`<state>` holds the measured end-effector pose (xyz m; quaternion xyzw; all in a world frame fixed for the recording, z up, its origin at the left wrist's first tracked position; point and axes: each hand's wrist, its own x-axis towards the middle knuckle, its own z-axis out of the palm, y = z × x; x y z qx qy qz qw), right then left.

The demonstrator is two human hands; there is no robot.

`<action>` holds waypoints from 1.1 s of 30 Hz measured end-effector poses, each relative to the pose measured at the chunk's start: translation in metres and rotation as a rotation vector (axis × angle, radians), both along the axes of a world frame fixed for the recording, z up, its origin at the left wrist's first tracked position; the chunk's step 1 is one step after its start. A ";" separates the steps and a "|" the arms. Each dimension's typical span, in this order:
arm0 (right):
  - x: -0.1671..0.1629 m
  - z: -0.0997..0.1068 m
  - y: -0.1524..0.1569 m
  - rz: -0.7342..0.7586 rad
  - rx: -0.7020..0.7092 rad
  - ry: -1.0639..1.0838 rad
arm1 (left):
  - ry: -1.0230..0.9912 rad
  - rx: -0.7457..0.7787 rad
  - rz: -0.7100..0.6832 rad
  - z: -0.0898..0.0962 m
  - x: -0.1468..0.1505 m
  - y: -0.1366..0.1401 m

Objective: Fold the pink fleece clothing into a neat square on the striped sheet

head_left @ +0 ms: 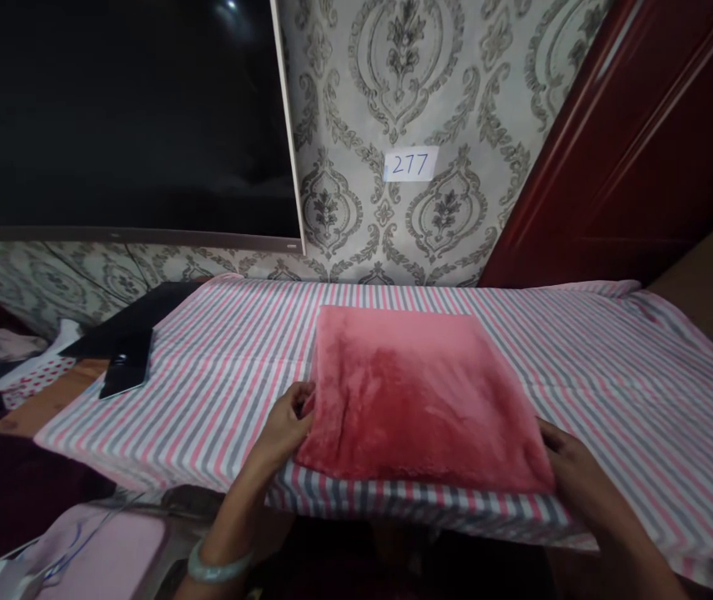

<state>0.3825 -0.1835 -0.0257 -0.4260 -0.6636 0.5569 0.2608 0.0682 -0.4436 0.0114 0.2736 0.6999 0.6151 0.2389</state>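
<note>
A pink plush cloth (419, 400), folded into a thick, nearly square shape, lies flat on the striped table cover (224, 375) close to the front edge. Its pile looks darker red across the front half. At the left side of the cloth, my left hand (284, 425) has its fingers curled and pinched on the edge; a pale bangle circles that wrist. Opposite it, my right hand (572, 462) grips the right side near the front corner, with its fingertips partly hidden by the cloth.
A large black screen (118, 117) fills the upper left. On the table's left end lies a black phone (128, 363) beside a dark flat object (137, 312). A paper marked 277 (410, 163) is on the patterned wall. Dark red wooden panels (619, 158) stand at right.
</note>
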 end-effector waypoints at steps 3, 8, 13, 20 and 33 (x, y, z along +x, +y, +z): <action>-0.002 -0.004 -0.003 -0.036 -0.030 0.022 | 0.090 -0.060 -0.013 -0.001 -0.002 -0.006; -0.003 -0.002 -0.009 -0.100 -0.016 0.029 | 0.133 -0.049 -0.213 0.004 -0.003 -0.014; -0.001 0.006 -0.008 -0.044 0.005 0.058 | 0.061 -0.016 -0.205 0.002 -0.011 -0.023; 0.004 0.005 -0.004 -0.035 0.003 0.090 | 0.094 -0.064 -0.220 0.007 -0.019 -0.030; -0.034 0.029 0.035 0.104 -0.112 0.134 | 0.104 -0.193 -0.150 0.033 -0.035 0.034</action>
